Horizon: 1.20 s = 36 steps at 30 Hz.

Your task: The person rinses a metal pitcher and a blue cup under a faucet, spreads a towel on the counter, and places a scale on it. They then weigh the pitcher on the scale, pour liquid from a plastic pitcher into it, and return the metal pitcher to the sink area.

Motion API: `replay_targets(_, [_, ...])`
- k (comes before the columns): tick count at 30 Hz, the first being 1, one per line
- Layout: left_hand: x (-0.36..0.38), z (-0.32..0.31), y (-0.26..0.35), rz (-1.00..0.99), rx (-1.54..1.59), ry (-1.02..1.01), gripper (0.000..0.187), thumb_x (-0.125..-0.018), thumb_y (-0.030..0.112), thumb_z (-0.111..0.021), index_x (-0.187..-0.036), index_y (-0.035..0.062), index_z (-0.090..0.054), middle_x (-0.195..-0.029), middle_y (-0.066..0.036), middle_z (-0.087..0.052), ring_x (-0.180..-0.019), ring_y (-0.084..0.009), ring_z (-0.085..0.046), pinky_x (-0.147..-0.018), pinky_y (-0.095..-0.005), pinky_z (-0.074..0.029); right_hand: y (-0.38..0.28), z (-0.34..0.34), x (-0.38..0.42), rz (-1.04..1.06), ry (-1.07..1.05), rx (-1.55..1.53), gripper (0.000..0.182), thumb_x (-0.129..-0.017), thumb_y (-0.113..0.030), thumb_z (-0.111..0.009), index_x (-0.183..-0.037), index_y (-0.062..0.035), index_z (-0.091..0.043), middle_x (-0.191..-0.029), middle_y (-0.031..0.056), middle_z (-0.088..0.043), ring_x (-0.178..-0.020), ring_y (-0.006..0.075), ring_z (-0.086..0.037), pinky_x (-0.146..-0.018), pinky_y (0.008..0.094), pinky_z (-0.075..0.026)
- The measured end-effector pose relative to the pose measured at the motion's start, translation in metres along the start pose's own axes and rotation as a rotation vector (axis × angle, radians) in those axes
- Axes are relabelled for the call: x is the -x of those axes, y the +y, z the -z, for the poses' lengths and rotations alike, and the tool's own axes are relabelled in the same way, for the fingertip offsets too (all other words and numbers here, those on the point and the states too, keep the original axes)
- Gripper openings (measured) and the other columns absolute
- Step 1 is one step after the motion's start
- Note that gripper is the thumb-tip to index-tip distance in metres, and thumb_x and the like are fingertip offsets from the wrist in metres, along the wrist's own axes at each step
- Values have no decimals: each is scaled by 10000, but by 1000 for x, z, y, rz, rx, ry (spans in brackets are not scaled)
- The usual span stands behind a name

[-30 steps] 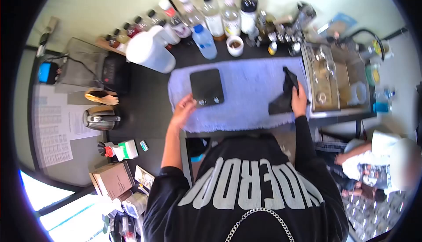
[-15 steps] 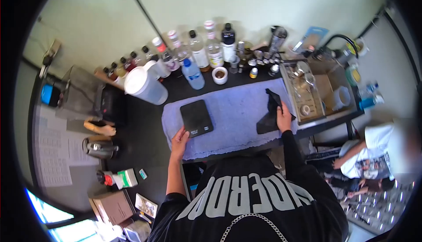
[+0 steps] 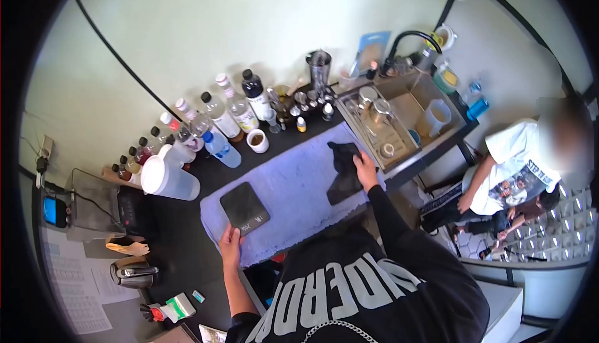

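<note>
A flat black digital scale (image 3: 243,204) lies on a blue-purple towel (image 3: 290,184) spread over the counter. My left hand (image 3: 231,246) grips the scale's near corner, fingers at its edge. Toward the towel's right end lies a dark cloth (image 3: 342,174), partly folded and crumpled at its far edge. My right hand (image 3: 365,171) holds this cloth by its right side, its fingers curled on the fabric. A white cup (image 3: 257,141) with brown contents stands just beyond the towel.
Several bottles (image 3: 218,115) line the wall. A lidded pitcher (image 3: 171,178) stands left, a blue-capped water bottle (image 3: 221,149) beside it. On the right is a sink (image 3: 399,125) with glassware and a black faucet (image 3: 412,36). A kettle (image 3: 133,272) sits at left. Another person (image 3: 515,162) stands at right.
My view has turned to the right, so the counter appears slanted. The dark cloth looks more spread out under my right hand. My left hand stays at the scale's corner.
</note>
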State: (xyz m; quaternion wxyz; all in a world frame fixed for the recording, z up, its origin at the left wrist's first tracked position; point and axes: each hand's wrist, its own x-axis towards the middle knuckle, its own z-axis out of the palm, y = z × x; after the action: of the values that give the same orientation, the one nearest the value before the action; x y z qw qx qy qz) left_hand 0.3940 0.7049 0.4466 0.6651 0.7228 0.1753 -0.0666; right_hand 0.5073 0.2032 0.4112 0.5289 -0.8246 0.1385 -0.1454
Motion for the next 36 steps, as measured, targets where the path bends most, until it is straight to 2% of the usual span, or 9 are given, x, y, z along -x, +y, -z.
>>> replay_targets(3, [15, -3, 14, -19, -56, 108, 600, -1013, 325, -613, -1497, 19, -434, -1372, -96, -575, -1167, -167, -569, -925, -332, -510, -35, 33, 3, -297, -95, -898, 438, -1000, -210, -588, -1376, 8, -533, -1288, 80, -633, -1156, 176, -608, -1020, 321, -458])
replay_targets(7, [32, -12, 27, 106, -137, 182, 650, -997, 326, -637, -1509, 3, -401, -1461, -182, -505, -1216, -238, -578, -1001, -349, -483, -73, 105, 24, -403, -193, -1161, 244, -1004, -199, -591, -1155, -9, -619, -1072, 83, -708, -963, 193, -694, -881, 346, -568])
replay_targets(9, [22, -30, 31, -98, -423, 246, 668, -992, 361, -639, -1502, -3, -406, -1490, -218, -472, -1276, -257, -544, -1020, -351, -462, -91, 147, 35, -388, -216, -1148, 264, -1014, -227, -583, -1168, -21, -646, -1103, 92, -712, -1007, 199, -685, -912, 355, -556])
replay_targets(11, [19, -45, 20, -170, -410, 267, 686, -990, 383, -625, -1493, -24, -398, -1511, -268, -427, -1372, -330, -466, -1089, -383, -409, -102, 187, 45, -355, -5, -1024, 268, -1030, -230, -575, -1172, -13, -641, -1102, 83, -710, -1012, 187, -681, -923, 324, -535])
replay_targets(13, [18, -54, 14, -209, -805, 387, 718, -974, 401, -630, -1487, -41, -391, -1534, -300, -371, -1415, -405, -397, -1145, -423, -347, -97, 228, 51, -233, 204, -668, 261, -1037, -258, -577, -1125, -24, -651, -1066, 42, -702, -953, 120, -662, -848, 255, -511])
replay_targets(21, [24, -90, 37, -18, -1034, 386, 865, -969, 547, -550, -1551, -19, -251, -1570, -358, -227, -1451, -477, -277, -1184, -476, -276, -84, 318, 19, -219, 388, -61, 423, -1049, -329, -553, -1271, 29, -589, -1189, 44, -649, -1091, 114, -589, -939, 258, -453])
replay_targets(25, [26, -105, 30, -115, -942, 515, 875, -961, 576, -553, -1553, 2, -261, -1580, -368, -171, -1457, -505, -233, -1188, -503, -260, -68, 341, -22, -105, 449, -477, 560, -1062, -419, -493, -1378, 44, -491, -1310, 92, -604, -1184, 149, -561, -999, 269, -436])
replay_targets(30, [53, -174, 55, -171, -867, 558, 826, -977, 557, -551, -1544, 13, -294, -1584, -365, -161, -1465, -502, -213, -1186, -511, -257, -55, 380, -43, -133, 499, -809, 553, -1066, -432, -467, -1436, -21, -445, -1274, 72, -625, -1086, 178, -642, -899, 286, -530])
replay_targets(36, [90, -241, 48, -310, -914, 498, 721, -1031, 463, -516, -1512, -38, -324, -1563, -350, -241, -1441, -463, -303, -1149, -495, -332, 75, 347, -20, -263, 540, -1086, 665, -1053, -533, -410, -1486, -28, -400, -1419, 76, -538, -1244, 218, -562, -1051, 340, -451])
